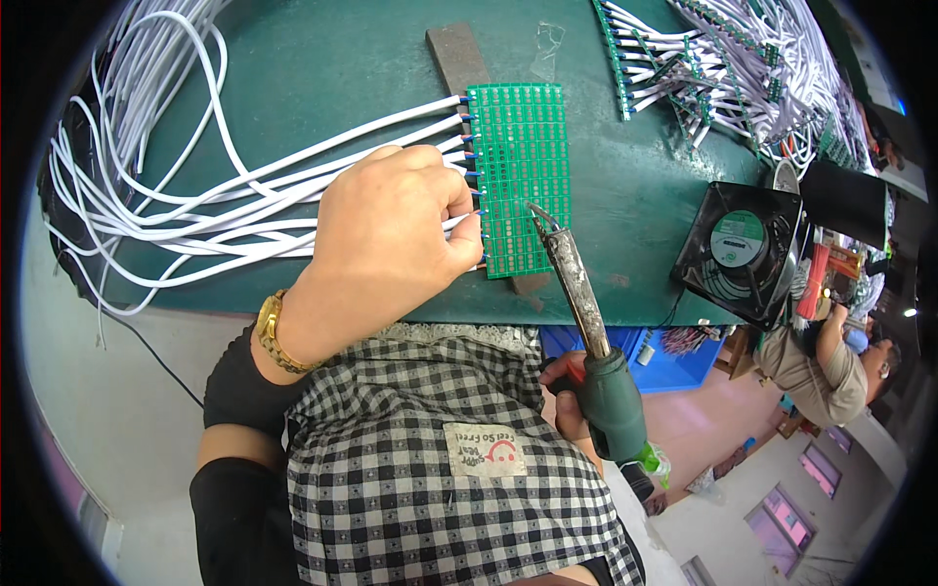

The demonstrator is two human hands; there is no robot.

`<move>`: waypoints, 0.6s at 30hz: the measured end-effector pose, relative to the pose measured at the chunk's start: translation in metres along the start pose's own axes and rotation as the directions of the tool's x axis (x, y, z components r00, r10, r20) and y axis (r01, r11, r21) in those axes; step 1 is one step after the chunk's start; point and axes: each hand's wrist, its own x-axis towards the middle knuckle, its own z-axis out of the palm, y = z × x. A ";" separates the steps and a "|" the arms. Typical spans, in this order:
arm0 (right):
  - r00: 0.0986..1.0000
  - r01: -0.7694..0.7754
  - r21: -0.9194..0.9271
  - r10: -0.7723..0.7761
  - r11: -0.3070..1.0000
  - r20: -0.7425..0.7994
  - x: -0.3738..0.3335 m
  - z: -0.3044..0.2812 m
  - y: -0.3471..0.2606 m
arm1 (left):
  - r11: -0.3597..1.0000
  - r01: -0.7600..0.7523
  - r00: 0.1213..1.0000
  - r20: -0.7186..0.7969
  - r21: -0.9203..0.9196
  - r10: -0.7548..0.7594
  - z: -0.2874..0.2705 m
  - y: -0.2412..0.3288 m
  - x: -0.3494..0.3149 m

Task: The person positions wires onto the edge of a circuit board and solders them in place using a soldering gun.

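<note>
A green circuit board panel point(532, 146) with rows of pads lies on the green table. White cables point(376, 124) run in from the left, and their thin stripped wires meet the panel's left edge. My left hand point(386, 220) is closed in a pinch on one white cable beside that edge; its palm covers the neighbouring cables. In my right hand point(569, 396) is a soldering gun point(614, 405) with a dark green body, its handle gripped from the left and partly hiding my fingers. The worn metal barrel slants up, and its tip is over the panel's lower middle; contact cannot be made out.
Under the panel a flat brown bar point(456, 61) sticks out. A black fan point(740, 249) stands at the table's right edge. Behind it lie heaped white cables with green boards point(723, 68). Below the table is a blue bin point(684, 363). Another person point(821, 366) sits at far right.
</note>
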 end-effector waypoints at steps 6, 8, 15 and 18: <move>0.990 -0.037 0.101 0.050 0.994 -0.130 -0.002 0.008 0.000 | 1.000 -0.013 1.000 0.027 -0.014 0.013 -0.001 -0.001 -0.004; 0.986 -0.067 0.123 0.085 0.990 -0.143 -0.002 0.008 -0.002 | 0.987 -0.158 0.982 -0.099 0.000 0.158 0.001 -0.004 -0.008; 0.976 -0.001 0.164 0.036 0.987 -0.213 -0.004 0.013 -0.001 | 0.953 -0.271 0.958 -0.057 0.138 0.281 0.000 -0.001 -0.026; 0.985 0.024 0.122 -0.003 0.992 -0.171 -0.004 0.009 0.001 | 0.933 -0.260 0.958 -0.055 0.250 0.282 0.001 0.005 -0.028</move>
